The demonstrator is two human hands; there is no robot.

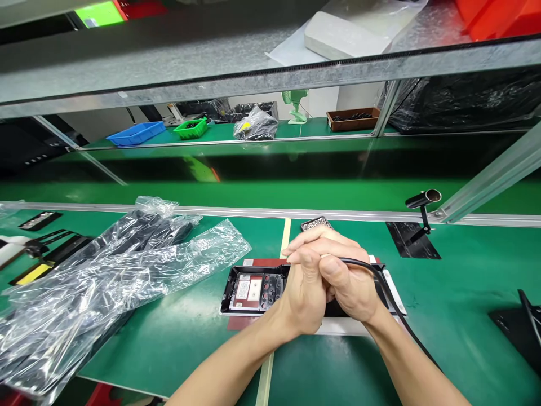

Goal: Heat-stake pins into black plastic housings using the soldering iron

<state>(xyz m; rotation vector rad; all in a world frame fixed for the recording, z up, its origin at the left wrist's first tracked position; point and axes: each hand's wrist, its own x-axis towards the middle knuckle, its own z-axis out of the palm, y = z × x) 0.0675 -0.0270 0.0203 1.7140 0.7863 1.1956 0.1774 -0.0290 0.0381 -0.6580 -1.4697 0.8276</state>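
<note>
My left hand [305, 293] and my right hand [353, 282] are pressed together above a long black housing [230, 290]. The fingers of both are closed around the end of a black cable [391, 296], which passes over my right hand and runs down to the lower right. What the cable ends in is hidden between the fingers. The housing lies on a dark red mat [239, 323], its left part showing a panel with white labels and a row of round holes. My hands cover its middle.
Clear plastic bags with dark parts [127, 265] cover the left of the green table [177, 344]. Behind my hands is a small tray of metal pieces [316, 223]. A black stand with a tube [422, 198] is at the right. A metal shelf [236, 79] crosses above.
</note>
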